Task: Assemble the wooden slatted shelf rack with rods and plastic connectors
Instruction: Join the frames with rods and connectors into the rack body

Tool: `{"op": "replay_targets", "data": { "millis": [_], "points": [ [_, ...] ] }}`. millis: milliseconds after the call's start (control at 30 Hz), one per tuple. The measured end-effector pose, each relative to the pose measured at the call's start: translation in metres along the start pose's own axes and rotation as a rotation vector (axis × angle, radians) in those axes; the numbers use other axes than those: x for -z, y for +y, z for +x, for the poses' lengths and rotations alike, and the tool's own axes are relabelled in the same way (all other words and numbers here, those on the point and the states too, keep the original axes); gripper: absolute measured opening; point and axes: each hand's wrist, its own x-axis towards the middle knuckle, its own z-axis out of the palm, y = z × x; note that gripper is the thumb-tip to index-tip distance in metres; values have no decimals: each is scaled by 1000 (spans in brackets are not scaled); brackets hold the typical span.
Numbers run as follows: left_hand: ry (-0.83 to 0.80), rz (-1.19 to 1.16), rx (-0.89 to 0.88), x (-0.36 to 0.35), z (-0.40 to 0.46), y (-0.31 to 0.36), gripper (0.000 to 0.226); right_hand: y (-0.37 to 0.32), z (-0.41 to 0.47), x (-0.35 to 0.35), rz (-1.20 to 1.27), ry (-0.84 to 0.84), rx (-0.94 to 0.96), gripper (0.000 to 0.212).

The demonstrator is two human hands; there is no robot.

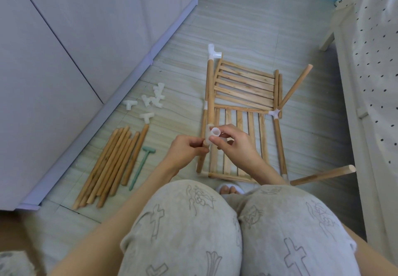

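Observation:
A part-built wooden rack lies on the floor: two slatted panels joined by rods and white plastic connectors. My left hand grips a wooden rod at the rack's left side. My right hand pinches a white plastic connector that sits on that rod's upper end. Another connector caps the far left rod. Two rods stick out at the right, one angled up, one near my knee.
Several loose rods lie in a bundle on the floor at left, beside a green mallet. Loose white connectors lie beyond them by a white cabinet. A bed stands at right. My knees fill the foreground.

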Motion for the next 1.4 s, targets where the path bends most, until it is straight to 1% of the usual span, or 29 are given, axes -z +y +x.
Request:
{"op": "replay_targets", "data": {
  "millis": [100, 233, 300, 333, 433, 467, 533, 567, 633, 700, 733, 800, 900, 1000, 1167, 1400],
  "points": [
    [-22, 8, -6, 0, 0, -1, 24, 1, -1, 0, -2, -22, 3, 6],
    [-59, -10, -13, 1, 0, -2, 30, 2, 0, -4, -78, -39, 39, 7],
    [-110, -49, -7, 2, 0, -5, 31, 3, 1, -2, -112, -53, 59, 5],
    [-130, -119, 16, 2, 0, -8, 31, 4, 2, -2, -142, -69, 74, 9],
    [-98, -504, 182, 3, -1, -14, 27, 6, 0, -3, -191, -104, 90, 23],
    [-95, -555, 215, 3, 0, -15, 31, 6, -1, -3, -187, -102, 92, 24],
    [-167, -474, 214, 5, 2, -11, 49, 4, -2, -3, -191, -100, 101, 25],
    [-228, -413, 181, 5, 3, -7, 52, 4, -2, -3, -204, -100, 110, 25],
    [-323, -321, 141, 3, 1, -1, 50, 3, -5, -2, -242, -89, 138, 24],
    [-343, -296, 120, 1, -1, 0, 39, 3, -8, -4, -285, -62, 172, 27],
    [-345, -311, 106, 0, -2, 0, 35, 4, -9, -4, -296, -49, 168, 32],
    [-319, -330, 89, -2, -2, 0, 36, 4, -10, -4, -284, -22, 110, 42],
    [-244, -305, 75, -3, -2, -2, 44, 4, -8, -6, -295, -6, 120, 32],
    [-198, -313, 77, -5, -4, -1, 41, 1, -8, -7, -298, -23, 145, 30],
    [-219, -356, 71, -5, -6, 1, 34, 2, -9, -10, -293, -37, 160, 29],
    [-234, -443, 57, -6, -8, -2, 32, 5, -6, -11, -332, -78, 217, 27]
  ]
}}
